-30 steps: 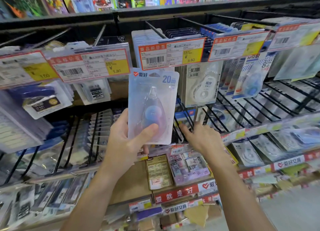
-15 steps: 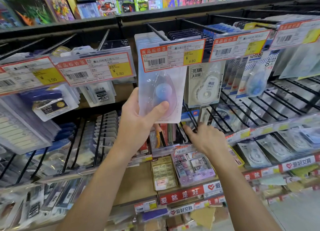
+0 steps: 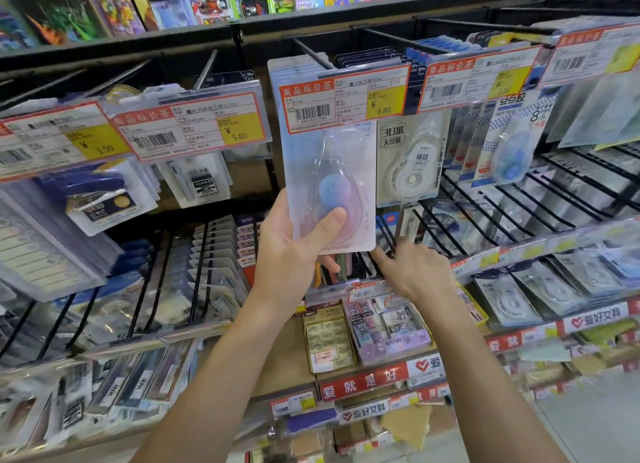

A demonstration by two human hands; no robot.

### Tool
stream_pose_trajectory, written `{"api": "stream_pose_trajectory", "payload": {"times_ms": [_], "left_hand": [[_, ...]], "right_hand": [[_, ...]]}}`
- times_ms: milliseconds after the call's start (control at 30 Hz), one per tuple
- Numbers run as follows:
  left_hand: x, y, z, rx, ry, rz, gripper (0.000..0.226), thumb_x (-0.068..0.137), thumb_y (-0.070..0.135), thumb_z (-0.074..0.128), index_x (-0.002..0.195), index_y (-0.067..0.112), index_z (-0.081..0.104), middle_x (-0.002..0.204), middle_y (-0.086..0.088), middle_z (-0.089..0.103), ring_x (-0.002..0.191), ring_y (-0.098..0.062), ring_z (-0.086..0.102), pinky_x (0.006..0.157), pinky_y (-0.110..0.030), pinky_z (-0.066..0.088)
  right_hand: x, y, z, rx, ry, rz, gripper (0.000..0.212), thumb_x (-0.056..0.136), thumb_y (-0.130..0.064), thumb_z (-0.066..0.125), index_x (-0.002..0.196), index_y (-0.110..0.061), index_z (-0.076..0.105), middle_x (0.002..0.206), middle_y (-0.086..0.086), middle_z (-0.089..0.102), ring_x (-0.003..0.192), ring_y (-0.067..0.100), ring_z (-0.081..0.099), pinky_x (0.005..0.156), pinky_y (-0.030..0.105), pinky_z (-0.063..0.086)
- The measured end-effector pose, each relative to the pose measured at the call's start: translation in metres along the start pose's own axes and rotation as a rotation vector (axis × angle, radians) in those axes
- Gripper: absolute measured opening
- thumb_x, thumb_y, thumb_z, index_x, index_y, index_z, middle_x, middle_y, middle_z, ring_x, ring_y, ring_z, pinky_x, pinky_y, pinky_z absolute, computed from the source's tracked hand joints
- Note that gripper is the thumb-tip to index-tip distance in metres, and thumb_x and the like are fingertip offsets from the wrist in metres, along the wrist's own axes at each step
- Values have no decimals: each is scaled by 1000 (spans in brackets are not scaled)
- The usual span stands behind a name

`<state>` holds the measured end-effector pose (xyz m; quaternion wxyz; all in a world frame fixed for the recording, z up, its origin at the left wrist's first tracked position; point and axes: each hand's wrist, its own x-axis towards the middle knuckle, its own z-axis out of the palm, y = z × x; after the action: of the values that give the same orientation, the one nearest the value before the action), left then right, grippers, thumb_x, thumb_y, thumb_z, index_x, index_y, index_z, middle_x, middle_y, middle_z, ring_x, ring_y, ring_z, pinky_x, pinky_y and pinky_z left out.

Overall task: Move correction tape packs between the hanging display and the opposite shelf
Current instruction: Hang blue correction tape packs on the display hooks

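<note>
My left hand [image 3: 294, 251] grips a clear blister pack of correction tape [image 3: 332, 185] with a blue and pink dispenser, thumb across its front. The pack's top edge is tucked behind the 6.80 price tag [image 3: 343, 98] on the hanging hook [image 3: 311, 52], against several like packs hanging there. My right hand [image 3: 412, 272] reaches under the pack's lower right corner, fingers spread among the black wire hooks, holding nothing. A white 30 m tape pack [image 3: 408, 164] hangs just right of mine.
Price tags 5.80 [image 3: 190, 126] and 3.00 [image 3: 65, 140] hang left, with other packs beneath. Black wire hooks [image 3: 519, 206] jut out at right. Small boxes of erasers [image 3: 329, 338] sit on the lower shelf. Books line the top shelf [image 3: 242, 1].
My left hand has lifted the pack up from chest height until its top slid behind the 6.80 tag. My right hand stayed low among the wire hooks, drifting slightly right.
</note>
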<state>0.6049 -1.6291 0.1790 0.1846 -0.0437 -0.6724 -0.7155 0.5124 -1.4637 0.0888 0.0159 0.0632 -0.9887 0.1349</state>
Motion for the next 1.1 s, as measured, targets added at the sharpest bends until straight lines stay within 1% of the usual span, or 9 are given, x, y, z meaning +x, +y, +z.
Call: {"api": "stream_pose_trajectory", "payload": {"times_ms": [200, 300, 367, 433, 567, 633, 733, 967, 1100], "left_hand": [[-3, 1, -2, 2, 12, -19, 38, 84, 20, 71, 121, 18, 62, 97, 2, 71, 71, -22, 66, 43, -32, 51], [0, 6, 2, -7, 32, -22, 37, 84, 22, 71, 120, 16, 63, 98, 0, 72, 74, -23, 67, 44, -32, 51], [5, 9, 3, -9, 49, -63, 36, 85, 23, 73, 119, 14, 64, 101, -2, 72, 78, -22, 67, 45, -31, 50], [10, 9, 2, -7, 55, -110, 31, 89, 18, 73, 119, 16, 64, 105, -2, 72, 83, -21, 68, 46, -30, 50], [18, 1, -1, -11, 112, -172, 25, 90, 18, 72, 114, 16, 67, 101, -1, 74, 83, -19, 70, 49, -28, 53], [24, -4, -2, -37, 168, -206, 28, 89, 21, 74, 115, 12, 67, 96, -1, 74, 79, -18, 70, 49, -27, 53], [32, -13, -1, -62, 196, -235, 34, 87, 28, 76, 116, 11, 68, 101, -4, 74, 81, -16, 69, 50, -24, 52], [52, -27, 2, -100, 245, -232, 35, 87, 27, 77, 117, 13, 66, 112, -10, 73, 92, -25, 71, 53, -25, 54], [60, -33, 2, -119, 250, -229, 42, 86, 27, 79, 123, 12, 64, 114, -9, 73, 98, -29, 73, 55, -26, 54]], "right_hand": [[0, 0, 1, 4, 6, 6, 68, 99, -68, 25, 104, -9, 58, 105, 17, 68, 96, 36, 64, 70, 39, 38], [0, 0, 1, 2, 7, 5, 68, 99, -68, 25, 104, -9, 58, 104, 17, 68, 95, 35, 64, 70, 39, 38], [0, 0, 1, 1, 3, 9, 69, 99, -68, 25, 107, -8, 59, 105, 17, 68, 97, 36, 64, 71, 39, 38], [0, 0, 1, 14, 0, 6, 69, 99, -67, 26, 112, -8, 60, 109, 18, 68, 100, 37, 64, 73, 40, 37], [0, 1, -1, 38, -12, 5, 68, 100, -66, 28, 119, -8, 59, 115, 19, 68, 106, 37, 63, 74, 40, 36], [0, 0, -2, 31, -16, 7, 67, 100, -65, 29, 120, -9, 59, 115, 19, 67, 106, 37, 63, 73, 40, 35], [1, 0, -1, 28, -16, 5, 66, 100, -65, 28, 118, -9, 58, 114, 18, 67, 105, 36, 64, 73, 40, 36], [0, 1, -1, 25, 3, -3, 66, 101, -65, 28, 114, -9, 59, 112, 18, 68, 103, 36, 64, 72, 40, 36], [0, 0, -1, 29, -2, 4, 67, 100, -66, 28, 114, -8, 59, 112, 19, 67, 103, 36, 64, 73, 40, 36]]}}
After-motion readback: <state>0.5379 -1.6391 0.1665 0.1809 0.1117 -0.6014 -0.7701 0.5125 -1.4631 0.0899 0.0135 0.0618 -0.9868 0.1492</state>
